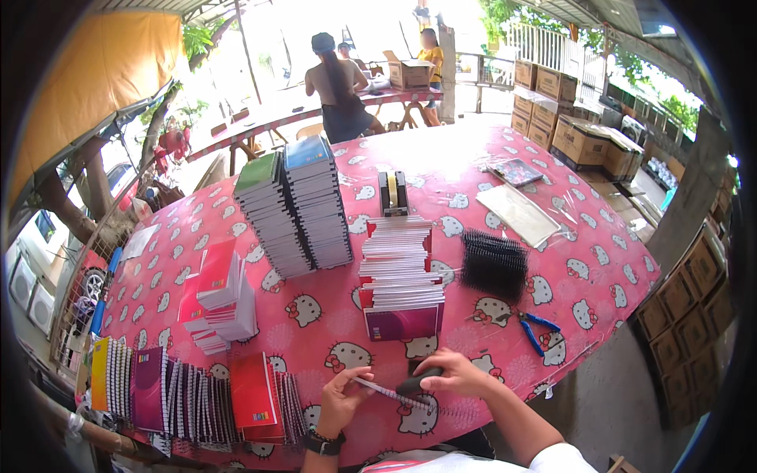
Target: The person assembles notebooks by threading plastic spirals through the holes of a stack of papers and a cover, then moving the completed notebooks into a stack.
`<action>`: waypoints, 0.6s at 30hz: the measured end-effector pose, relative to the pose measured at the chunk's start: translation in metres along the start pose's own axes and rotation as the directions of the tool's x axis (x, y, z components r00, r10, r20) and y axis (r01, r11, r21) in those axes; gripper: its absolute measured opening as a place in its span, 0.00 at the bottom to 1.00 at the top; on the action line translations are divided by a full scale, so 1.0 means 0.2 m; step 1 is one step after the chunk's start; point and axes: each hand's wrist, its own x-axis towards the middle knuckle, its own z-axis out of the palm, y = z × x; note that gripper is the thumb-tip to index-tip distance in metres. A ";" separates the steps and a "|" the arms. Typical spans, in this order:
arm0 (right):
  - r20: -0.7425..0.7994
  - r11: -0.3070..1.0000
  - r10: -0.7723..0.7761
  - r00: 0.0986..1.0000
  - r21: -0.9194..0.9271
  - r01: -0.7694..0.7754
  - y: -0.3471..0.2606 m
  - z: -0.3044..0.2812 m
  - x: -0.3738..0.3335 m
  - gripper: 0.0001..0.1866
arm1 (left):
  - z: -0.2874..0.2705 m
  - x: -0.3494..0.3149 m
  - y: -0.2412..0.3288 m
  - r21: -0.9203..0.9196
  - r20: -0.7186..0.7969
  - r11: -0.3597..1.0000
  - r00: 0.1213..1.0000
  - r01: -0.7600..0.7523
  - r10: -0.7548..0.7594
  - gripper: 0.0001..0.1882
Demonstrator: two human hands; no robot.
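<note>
My left hand (344, 400), a dark band on its wrist, pinches one end of a thin notebook (384, 390) held edge-up near the table's front. A spiral wire coil (451, 411) runs along the notebook's edge and sticks out past its right end. My right hand (459, 375) is closed round a black rounded tool (418, 381), which lies against the coil or just above it; I cannot tell which. Just beyond my hands stands a row of notebooks (402, 272), a purple cover in front. Blue-handled pliers (533, 331) lie to the right, near a pile of black spiral coils (494, 264).
Tall notebook stacks (293, 209), red-covered piles (221, 296) and coil-bound notebooks (189, 394) occupy the left. A tape dispenser (393, 194) and a clear plastic sheet (518, 215) lie farther back. Cardboard boxes (690, 307) are piled to the right. People (339, 87) are at another table behind.
</note>
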 end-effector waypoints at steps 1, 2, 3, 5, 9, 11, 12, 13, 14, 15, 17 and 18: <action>0.001 0.995 0.073 0.997 0.062 -0.073 0.00 -0.02 0.00 0.28 | 0.00 -0.01 -0.01 -0.072 -0.028 0.997 0.999 0.042 -0.044 0.21; 0.054 0.962 -0.040 0.998 0.272 0.024 0.00 -0.01 0.00 0.28 | 0.00 -0.03 -0.03 -0.145 -0.052 0.986 0.995 0.081 -0.089 0.19; 0.081 0.877 -0.158 0.984 0.470 0.101 0.01 0.00 0.00 0.28 | 0.01 -0.04 -0.04 -0.222 -0.070 0.968 0.988 0.118 -0.136 0.17; 0.085 0.806 -0.303 0.949 0.554 0.207 0.01 0.02 0.02 0.24 | 0.02 -0.03 -0.06 -0.291 -0.092 0.949 0.984 0.121 -0.154 0.17; 0.041 0.959 -0.075 0.996 0.278 0.061 0.00 0.00 0.05 0.22 | 0.04 -0.05 -0.05 -0.318 -0.123 0.939 0.977 0.127 -0.174 0.17; 0.037 0.940 -0.154 0.987 0.313 0.135 -0.01 0.04 0.05 0.21 | 0.05 -0.03 -0.06 -0.319 -0.127 0.945 0.986 0.067 -0.112 0.17; 0.036 0.925 -0.181 0.983 0.346 0.157 -0.01 0.07 0.05 0.20 | 0.05 -0.04 -0.07 -0.316 -0.124 0.947 0.987 0.058 -0.101 0.17; 0.038 0.986 -0.080 0.996 0.146 0.073 -0.02 0.07 0.08 0.20 | 0.04 -0.05 -0.08 -0.322 -0.121 0.944 0.986 0.072 -0.116 0.17; -0.014 0.996 0.086 0.996 -0.009 -0.086 -0.04 0.05 0.08 0.20 | 0.04 -0.06 -0.08 -0.328 -0.118 0.941 0.984 0.085 -0.130 0.17; 0.000 0.974 0.001 1.000 0.227 -0.001 -0.01 0.06 0.08 0.21 | 0.04 -0.05 -0.07 -0.335 -0.116 0.938 0.985 0.085 -0.130 0.17; 0.009 0.908 -0.114 0.993 0.407 0.100 0.01 0.07 0.07 0.21 | 0.05 -0.03 -0.07 -0.303 -0.114 0.951 0.989 0.061 -0.099 0.16; 0.029 0.918 -0.133 0.991 0.380 0.112 -0.03 0.09 0.07 0.21 | 0.04 -0.05 -0.07 -0.281 -0.110 0.957 0.989 0.068 -0.102 0.16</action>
